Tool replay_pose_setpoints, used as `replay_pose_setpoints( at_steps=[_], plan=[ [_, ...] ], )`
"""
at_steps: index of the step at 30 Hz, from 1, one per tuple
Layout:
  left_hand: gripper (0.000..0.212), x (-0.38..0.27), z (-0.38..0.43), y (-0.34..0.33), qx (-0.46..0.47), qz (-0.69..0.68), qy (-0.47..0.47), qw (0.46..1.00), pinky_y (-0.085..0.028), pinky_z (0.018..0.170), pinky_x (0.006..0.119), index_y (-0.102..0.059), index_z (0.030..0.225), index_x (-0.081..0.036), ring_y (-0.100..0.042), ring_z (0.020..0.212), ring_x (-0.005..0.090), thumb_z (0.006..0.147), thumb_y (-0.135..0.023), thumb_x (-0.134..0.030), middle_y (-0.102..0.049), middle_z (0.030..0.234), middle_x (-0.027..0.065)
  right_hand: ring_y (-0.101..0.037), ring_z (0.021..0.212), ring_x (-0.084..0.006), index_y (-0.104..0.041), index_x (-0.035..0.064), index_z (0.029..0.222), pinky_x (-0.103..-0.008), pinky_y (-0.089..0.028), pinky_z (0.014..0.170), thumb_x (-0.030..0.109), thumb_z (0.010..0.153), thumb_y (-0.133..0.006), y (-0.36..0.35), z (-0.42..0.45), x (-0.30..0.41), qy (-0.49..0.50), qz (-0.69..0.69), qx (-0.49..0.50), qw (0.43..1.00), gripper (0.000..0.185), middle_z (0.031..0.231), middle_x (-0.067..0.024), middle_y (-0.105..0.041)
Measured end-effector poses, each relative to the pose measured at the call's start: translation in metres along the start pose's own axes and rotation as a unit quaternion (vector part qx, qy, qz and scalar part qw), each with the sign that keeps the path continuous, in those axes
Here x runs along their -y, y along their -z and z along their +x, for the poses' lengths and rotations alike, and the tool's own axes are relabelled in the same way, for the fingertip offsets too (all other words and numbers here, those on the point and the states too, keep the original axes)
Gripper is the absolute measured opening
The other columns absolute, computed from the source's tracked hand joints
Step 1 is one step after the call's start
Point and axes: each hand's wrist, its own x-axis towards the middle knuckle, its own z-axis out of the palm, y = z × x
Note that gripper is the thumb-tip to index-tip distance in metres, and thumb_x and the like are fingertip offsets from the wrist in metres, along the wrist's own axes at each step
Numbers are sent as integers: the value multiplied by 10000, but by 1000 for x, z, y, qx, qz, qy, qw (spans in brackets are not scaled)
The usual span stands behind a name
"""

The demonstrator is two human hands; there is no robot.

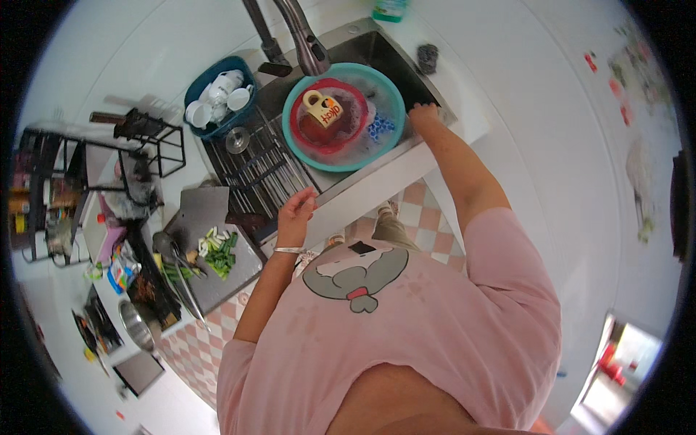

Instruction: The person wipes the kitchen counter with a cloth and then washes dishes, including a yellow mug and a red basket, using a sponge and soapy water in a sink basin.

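Note:
A turquoise plastic basin [401, 103] of sudsy water sits in the metal sink [394, 68]. Inside it is a red bowl [359, 93] of reddish-brown soapy water, and a cream mug [329, 112] with lettering lies there on its side. A blue patterned cloth or sponge [380, 126] floats in the suds to the right. My right hand [425, 117] is at the sink's right edge, beside the basin; whether its fingers grasp anything is unclear. My left hand [296, 215], loosely curled and empty, hovers near the front edge by the roll-up drying rack [261, 179].
A grey faucet [310, 49] overhangs the basin. Left of the sink stands a dark blue tub [190, 89] of white cups, with a glass [237, 140] on the rack nearby. Chopped greens [220, 258] lie on a cutting board [244, 263]. A dark scrubber [428, 58] rests at right.

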Motion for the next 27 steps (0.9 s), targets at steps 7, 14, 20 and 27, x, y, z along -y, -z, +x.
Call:
replay_pose_setpoints(
  at_steps=[7, 14, 20, 27],
  plan=[
    [346, -7, -5, -50, -130, -73, 51, 987, -433, 712, 237, -533, 1150, -76, -564, 841, 104, 851, -551, -250, -589, 1056, 33, -603, 897, -226, -643, 101, 949, -345, -473, 732, 244, 715, -660, 5, 51, -18, 147, -24, 131, 980, 275, 929, -83, -632],
    [353, -4, 14, -81, -153, -86, 76, 981, -435, 699, 225, -537, 1152, -83, -565, 836, 98, 839, -564, -244, -592, 1031, 20, -580, 801, -304, -618, 78, 860, -416, -459, 709, 229, 774, -557, 49, 60, 46, 328, 288, -75, 897, 184, 839, -129, -608],
    [380, 19, 100, -73, -108, -62, 85, 989, -435, 725, 255, -511, 1180, -69, -541, 875, 117, 833, -565, -214, -570, 1044, 32, -577, 902, -285, -621, 62, 925, -412, -444, 797, 209, 775, -547, 1, 86, 148, 279, 178, 34, 943, 223, 950, -140, -612],
    [469, 42, 220, -62, -163, -170, 228, 945, -411, 880, 334, -391, 1276, -61, -441, 1127, 223, 871, -523, -260, -417, 1274, 81, -565, 932, -352, -591, -9, 995, -410, -447, 807, 256, 727, -588, -22, 115, 173, 43, 406, 72, 910, 377, 960, -236, -592]
  ],
)
